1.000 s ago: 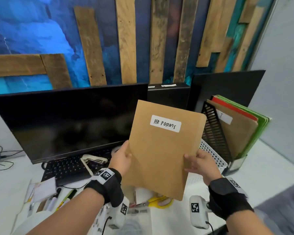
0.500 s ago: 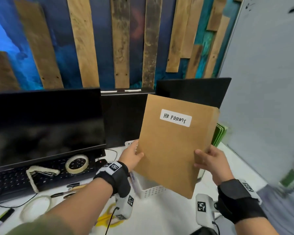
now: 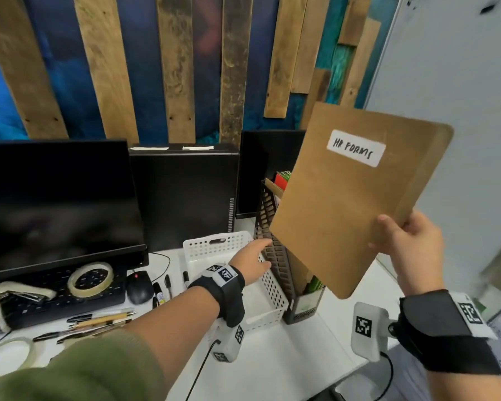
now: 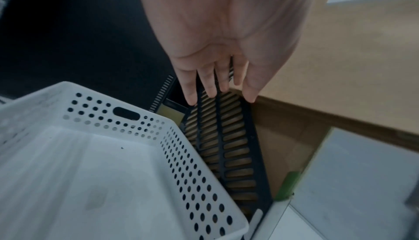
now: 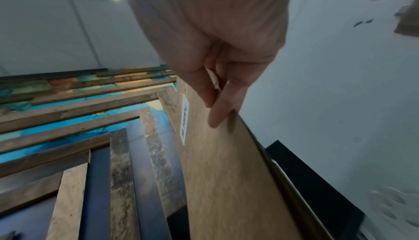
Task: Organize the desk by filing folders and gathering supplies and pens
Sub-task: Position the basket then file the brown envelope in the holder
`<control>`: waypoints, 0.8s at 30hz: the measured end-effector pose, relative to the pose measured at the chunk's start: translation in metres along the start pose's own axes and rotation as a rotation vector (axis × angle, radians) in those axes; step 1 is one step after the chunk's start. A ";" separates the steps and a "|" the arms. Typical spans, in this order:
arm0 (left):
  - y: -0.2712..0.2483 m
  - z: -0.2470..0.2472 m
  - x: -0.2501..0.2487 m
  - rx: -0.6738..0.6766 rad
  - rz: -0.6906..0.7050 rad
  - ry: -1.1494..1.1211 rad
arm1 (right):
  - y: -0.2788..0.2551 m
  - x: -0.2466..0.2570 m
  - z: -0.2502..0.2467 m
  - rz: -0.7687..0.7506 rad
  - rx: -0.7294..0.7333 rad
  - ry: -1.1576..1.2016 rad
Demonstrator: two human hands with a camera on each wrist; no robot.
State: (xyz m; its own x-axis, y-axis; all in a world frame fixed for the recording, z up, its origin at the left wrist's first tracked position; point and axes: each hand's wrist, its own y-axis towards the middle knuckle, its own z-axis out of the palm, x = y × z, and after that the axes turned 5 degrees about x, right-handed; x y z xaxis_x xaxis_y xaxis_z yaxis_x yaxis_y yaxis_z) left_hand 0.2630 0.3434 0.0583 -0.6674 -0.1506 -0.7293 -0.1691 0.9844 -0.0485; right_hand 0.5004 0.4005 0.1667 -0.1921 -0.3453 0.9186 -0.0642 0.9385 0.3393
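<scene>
My right hand point(image 3: 402, 241) pinches the lower right edge of a brown folder point(image 3: 342, 204) labelled "HR FORMS", holding it up over the black slatted file holder point(image 3: 268, 227). In the right wrist view the thumb and fingers point(image 5: 217, 111) clamp the folder point(image 5: 226, 172). My left hand point(image 3: 253, 257) is off the folder, its straight fingers point(image 4: 208, 86) reaching to the top of the holder's slatted side point(image 4: 229, 145). Brown, red and green folders point(image 3: 281, 180) stand in the holder. Pens point(image 3: 99, 318) lie in front of the keyboard.
A white perforated basket point(image 3: 211, 247) sits left of the file holder. Monitor point(image 3: 55, 204), keyboard with tape roll point(image 3: 90, 279) and stapler remover point(image 3: 18, 296), mouse point(image 3: 139, 287) and markers point(image 3: 159, 293) lie to the left. Another tape roll point(image 3: 9, 354) is at the near left. A whiteboard point(image 3: 460, 111) stands on the right.
My left hand let go of the folder and moved down to the file holder. The right hand alone lifted the folder up and to the right. The view swung right.
</scene>
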 end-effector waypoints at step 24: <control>0.022 0.025 0.005 0.247 0.116 0.733 | -0.025 -0.027 0.067 -0.241 0.087 -0.586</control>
State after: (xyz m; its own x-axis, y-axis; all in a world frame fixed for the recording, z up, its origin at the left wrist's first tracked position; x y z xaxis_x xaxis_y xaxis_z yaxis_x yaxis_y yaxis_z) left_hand 0.2737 0.3660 0.0367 -0.9942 0.0175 -0.1064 0.0400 0.9763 -0.2127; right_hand 0.4412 0.3865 0.1196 -0.6647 -0.5092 0.5467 -0.2468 0.8404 0.4826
